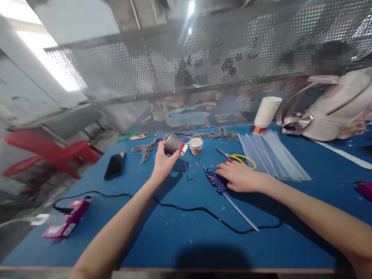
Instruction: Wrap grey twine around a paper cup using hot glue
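Note:
My left hand (164,162) is closed around a paper cup (173,144) tilted on its side. Grey yarn covers most of this cup, leaving a red and white band bare at its rim, and a strand of yarn hangs below. My right hand (240,176) is closed at the handle of a blue glue gun (214,180), which it partly hides. A clear glue stick (240,212) sticks out of the gun's back. Scissors with yellow and red handles (236,156) lie just beyond my right hand. A small cup (196,146) with a pale top stands between my hands.
Grey yarn (148,147) lies along the back. A phone (114,166) and a purple power strip (68,219) are at left, with a black cord (186,209) crossing the table. Stacked paper cups (267,112), translucent sheeting (270,155) and a pale backpack (331,112) are at right.

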Action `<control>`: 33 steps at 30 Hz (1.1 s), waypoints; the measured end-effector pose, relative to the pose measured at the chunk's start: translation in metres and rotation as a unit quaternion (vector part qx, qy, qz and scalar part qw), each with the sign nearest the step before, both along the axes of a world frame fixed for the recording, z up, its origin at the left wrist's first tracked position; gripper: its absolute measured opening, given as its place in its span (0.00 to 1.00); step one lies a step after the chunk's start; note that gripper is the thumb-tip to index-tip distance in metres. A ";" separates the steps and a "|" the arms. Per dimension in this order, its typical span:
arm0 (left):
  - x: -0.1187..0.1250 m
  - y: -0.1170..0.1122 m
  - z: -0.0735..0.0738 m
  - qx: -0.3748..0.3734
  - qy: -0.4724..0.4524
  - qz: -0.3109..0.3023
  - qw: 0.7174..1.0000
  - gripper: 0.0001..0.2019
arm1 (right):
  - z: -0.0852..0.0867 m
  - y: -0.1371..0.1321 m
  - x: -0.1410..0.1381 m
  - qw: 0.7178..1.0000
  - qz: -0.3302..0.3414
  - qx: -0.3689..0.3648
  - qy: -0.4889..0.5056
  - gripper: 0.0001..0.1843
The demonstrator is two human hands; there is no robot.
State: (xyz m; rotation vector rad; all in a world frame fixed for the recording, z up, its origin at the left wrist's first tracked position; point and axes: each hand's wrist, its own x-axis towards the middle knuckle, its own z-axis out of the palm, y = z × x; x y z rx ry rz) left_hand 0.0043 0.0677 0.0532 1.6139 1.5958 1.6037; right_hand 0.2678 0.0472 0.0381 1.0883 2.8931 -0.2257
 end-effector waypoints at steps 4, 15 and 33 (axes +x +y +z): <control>0.012 0.025 0.015 0.050 0.014 0.017 0.999 0.15 | 0.014 0.015 -0.020 0.976 -0.020 -0.041 0.212 0.20; 0.032 0.032 0.020 0.168 0.075 -0.004 0.983 0.15 | 0.037 0.048 -0.090 0.672 -0.127 -0.247 0.687 0.21; -0.004 -0.025 -0.003 0.124 0.224 0.030 0.966 0.14 | -0.003 0.025 -0.095 0.845 -0.046 0.004 0.532 0.05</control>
